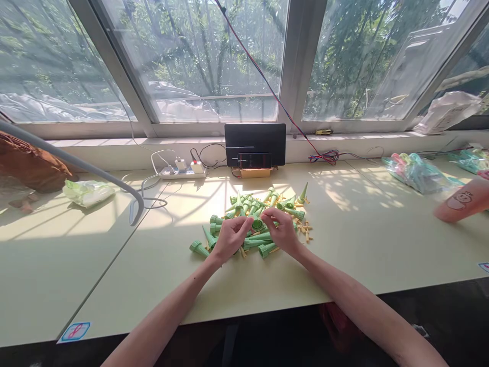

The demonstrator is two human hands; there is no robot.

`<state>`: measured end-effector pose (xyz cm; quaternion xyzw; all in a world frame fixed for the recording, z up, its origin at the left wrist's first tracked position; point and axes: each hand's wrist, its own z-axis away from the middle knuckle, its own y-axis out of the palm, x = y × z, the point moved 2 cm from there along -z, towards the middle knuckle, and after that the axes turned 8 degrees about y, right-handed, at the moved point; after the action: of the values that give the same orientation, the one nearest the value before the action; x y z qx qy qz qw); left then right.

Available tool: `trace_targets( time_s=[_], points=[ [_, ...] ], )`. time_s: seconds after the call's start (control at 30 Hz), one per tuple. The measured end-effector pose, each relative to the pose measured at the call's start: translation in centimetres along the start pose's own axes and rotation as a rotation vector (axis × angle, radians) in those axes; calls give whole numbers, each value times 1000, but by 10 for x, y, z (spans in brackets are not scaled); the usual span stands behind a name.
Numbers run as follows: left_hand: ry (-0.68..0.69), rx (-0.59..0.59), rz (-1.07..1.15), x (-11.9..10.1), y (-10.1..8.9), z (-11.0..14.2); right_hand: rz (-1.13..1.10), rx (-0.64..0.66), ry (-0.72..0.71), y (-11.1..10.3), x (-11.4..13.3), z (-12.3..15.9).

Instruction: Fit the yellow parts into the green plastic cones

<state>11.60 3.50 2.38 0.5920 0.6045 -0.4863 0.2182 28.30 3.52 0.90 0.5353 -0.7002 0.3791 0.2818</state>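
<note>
A heap of green cone-shaped plastic spikes [248,209] mixed with small yellow plastic pieces [303,232] lies on the pale table [344,244]. My left hand [228,238] and my right hand [283,229] meet over the front of the heap. Both have their fingers curled and pinched towards a green spike [258,224] between them. The right fingers grip its round open end. What the left fingertips pinch is too small to name.
A dark tablet [254,144] with a phone [254,161] on a stand sits by the window sill. A power strip [183,171] with cables lies to its left. Plastic bags [410,171] lie at the right. Another person's arm [462,200] reaches in at the right edge.
</note>
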Motion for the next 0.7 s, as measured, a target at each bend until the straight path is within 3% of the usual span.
trace_targets(
  time_s=[0.37, 0.7],
  points=[
    [14, 31, 48, 3, 1, 3, -24, -13, 78, -3, 0, -1],
    [398, -39, -233, 7, 1, 2, -98, 0, 109, -3, 0, -3]
  ],
)
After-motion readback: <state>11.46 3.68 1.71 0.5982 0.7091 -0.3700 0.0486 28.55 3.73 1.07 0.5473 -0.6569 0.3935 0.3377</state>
